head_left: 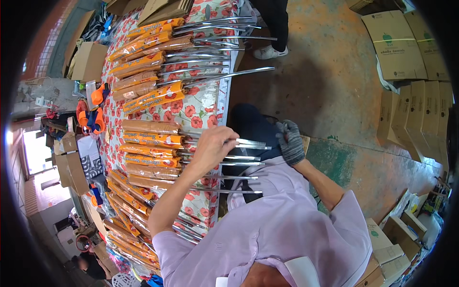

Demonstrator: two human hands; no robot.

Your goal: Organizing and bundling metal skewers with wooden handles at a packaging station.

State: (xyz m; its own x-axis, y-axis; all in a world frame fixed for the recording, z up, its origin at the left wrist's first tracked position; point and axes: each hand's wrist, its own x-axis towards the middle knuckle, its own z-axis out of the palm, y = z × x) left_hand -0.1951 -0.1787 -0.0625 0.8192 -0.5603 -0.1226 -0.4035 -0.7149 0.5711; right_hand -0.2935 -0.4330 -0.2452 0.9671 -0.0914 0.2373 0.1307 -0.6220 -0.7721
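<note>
Rows of long orange-and-brown packages (153,139) in shiny wrapping lie on the table, with thin silver rods (246,158) sticking out over its edge toward me. My bare left hand (215,145) is over the middle group, its thumb and fingers closed around the silver rods of the upper packages there. How many rods it grips is hidden by the fingers. My right hand (290,143), in a grey knitted glove, is off the table beside my thigh. Its fingers are loosely bent and apart, with nothing visible in them.
A poppy-patterned cloth (191,111) covers the table. Another package group (143,52) lies at the far end, and more packages (129,210) are piled nearer me. Cardboard boxes (397,50) stack along the right. Another person's white shoe (270,52) is on the floor beyond the table edge.
</note>
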